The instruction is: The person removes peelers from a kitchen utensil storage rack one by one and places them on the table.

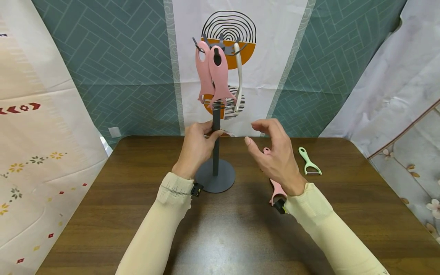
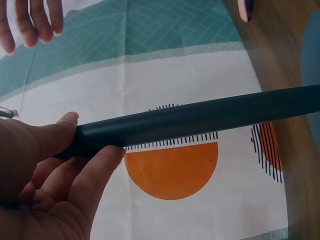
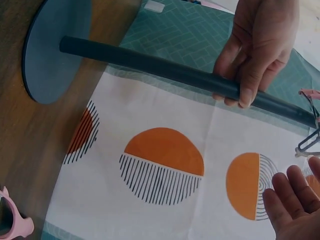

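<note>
A dark grey stand [image 1: 215, 152] rises from its round base [image 1: 215, 185] on the table. My left hand [image 1: 196, 147] grips its post just below the hanging peelers, with thumb and fingers around it in the left wrist view. Two pink peelers [image 1: 220, 76] hang by their handle holes from the top hooks, one overlapping the other. To their right hangs a white peeler [image 1: 239, 76], seen edge-on. Right of the post, my right hand [image 1: 276, 156] is raised in the air, holding nothing, its fingers loosely bent and thumb apart.
Partly hidden below my right hand, another pink peeler [image 1: 277, 191] lies on the brown table [image 1: 137, 214]. Farther right lies a light green peeler [image 1: 308, 162]. A patterned cloth [image 1: 137, 76] hangs behind the table's far edge, with curtains at both sides.
</note>
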Demonstrator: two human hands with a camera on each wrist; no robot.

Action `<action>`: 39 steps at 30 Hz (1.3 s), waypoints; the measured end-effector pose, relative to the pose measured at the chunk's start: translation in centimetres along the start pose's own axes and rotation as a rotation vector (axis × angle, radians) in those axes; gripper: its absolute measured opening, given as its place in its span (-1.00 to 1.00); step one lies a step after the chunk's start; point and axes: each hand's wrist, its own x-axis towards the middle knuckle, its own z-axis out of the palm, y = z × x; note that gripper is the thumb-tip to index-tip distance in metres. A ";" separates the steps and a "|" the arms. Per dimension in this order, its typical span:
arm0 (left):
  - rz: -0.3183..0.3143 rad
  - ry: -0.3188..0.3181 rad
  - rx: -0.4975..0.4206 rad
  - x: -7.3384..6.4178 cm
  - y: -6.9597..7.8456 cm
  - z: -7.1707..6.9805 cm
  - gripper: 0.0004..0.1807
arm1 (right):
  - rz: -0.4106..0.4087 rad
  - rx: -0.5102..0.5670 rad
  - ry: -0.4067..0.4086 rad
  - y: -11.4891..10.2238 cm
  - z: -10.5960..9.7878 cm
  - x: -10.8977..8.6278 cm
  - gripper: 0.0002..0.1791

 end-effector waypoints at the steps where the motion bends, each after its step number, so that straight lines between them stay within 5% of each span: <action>1: 0.001 0.001 -0.001 0.0 0.0 0.0 -0.78 | -0.001 0.007 0.000 0.0 0.0 0.1 -0.63; 39: 0.013 0.013 0.033 -0.1 -0.1 0.0 -0.76 | -0.017 0.207 0.044 -1.5 0.7 2.7 -0.53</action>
